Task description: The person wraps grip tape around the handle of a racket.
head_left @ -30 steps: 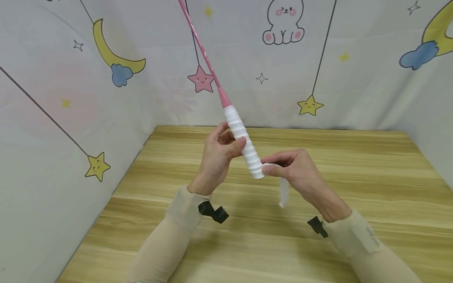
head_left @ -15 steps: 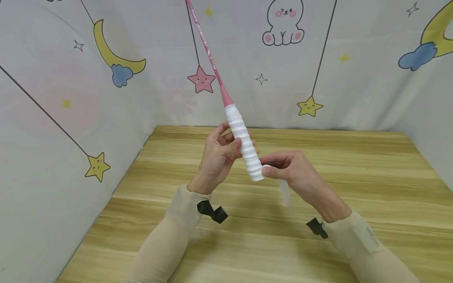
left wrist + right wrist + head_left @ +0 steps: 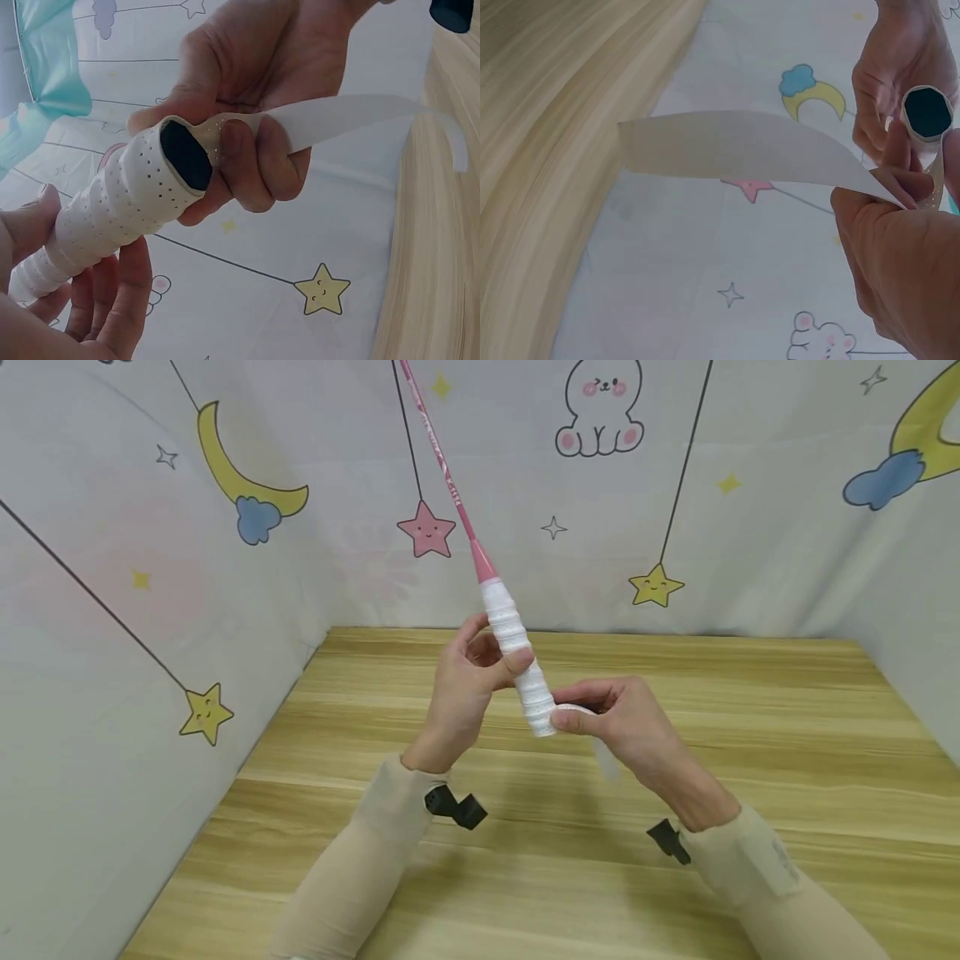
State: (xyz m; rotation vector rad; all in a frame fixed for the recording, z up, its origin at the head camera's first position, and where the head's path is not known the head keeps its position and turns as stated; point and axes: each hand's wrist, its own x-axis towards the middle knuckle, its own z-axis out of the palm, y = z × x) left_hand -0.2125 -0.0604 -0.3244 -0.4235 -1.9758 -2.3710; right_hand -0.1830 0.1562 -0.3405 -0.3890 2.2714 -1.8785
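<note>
A racket with a pink shaft (image 3: 450, 485) slants up and out of the head view, its head out of frame. White perforated grip tape (image 3: 124, 191) wraps its handle in overlapping ridges. My left hand (image 3: 461, 685) holds the handle at mid-length, thumb across the front. At the butt end, my right hand (image 3: 637, 727) pinches the tape between thumb and fingers. From there the tape's loose tail (image 3: 727, 146) hangs free past the fingers. The dark butt face (image 3: 186, 156) shows bare inside the tape's edge in the left wrist view.
Below the hands lies a wood-grain table (image 3: 570, 893). A pale cloth backdrop (image 3: 525, 485) with cartoon stars and moons rises behind and on both sides. Each sleeved wrist carries a small black camera (image 3: 457, 807). Teal cloth (image 3: 52, 67) shows in the left wrist view.
The racket has turned a little about its length and its shaft has swung slightly right. My left thumb has shifted across the handle. The loose tail of tape has swung slightly and hangs shorter.
</note>
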